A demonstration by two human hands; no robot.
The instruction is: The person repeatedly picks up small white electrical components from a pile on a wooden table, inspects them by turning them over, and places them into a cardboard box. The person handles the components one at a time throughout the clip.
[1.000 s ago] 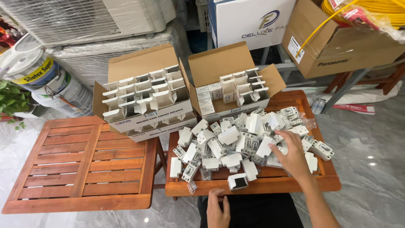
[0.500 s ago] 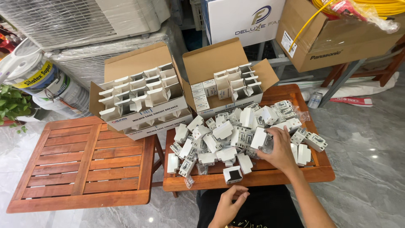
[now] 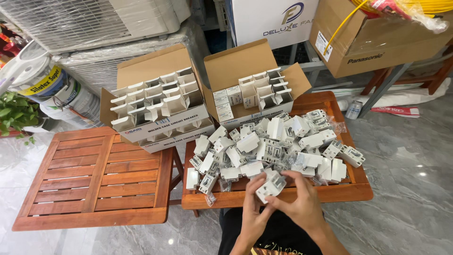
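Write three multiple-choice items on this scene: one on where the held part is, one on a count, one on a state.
1. Where is the white part that both hands hold?
A. Over the near edge of the small wooden table
B. Inside the left carton
C. On the slatted table

2. How many open cartons with dividers stand behind the pile?
A. One
B. Two
C. Four

3. In what state is the slatted table?
A. Stacked with cartons
B. Covered in white parts
C. Bare on top

Answers:
1 A: the left hand and right hand grip it at the small wooden table edge.
2 B: the left carton and right carton.
3 C: only its slats show.
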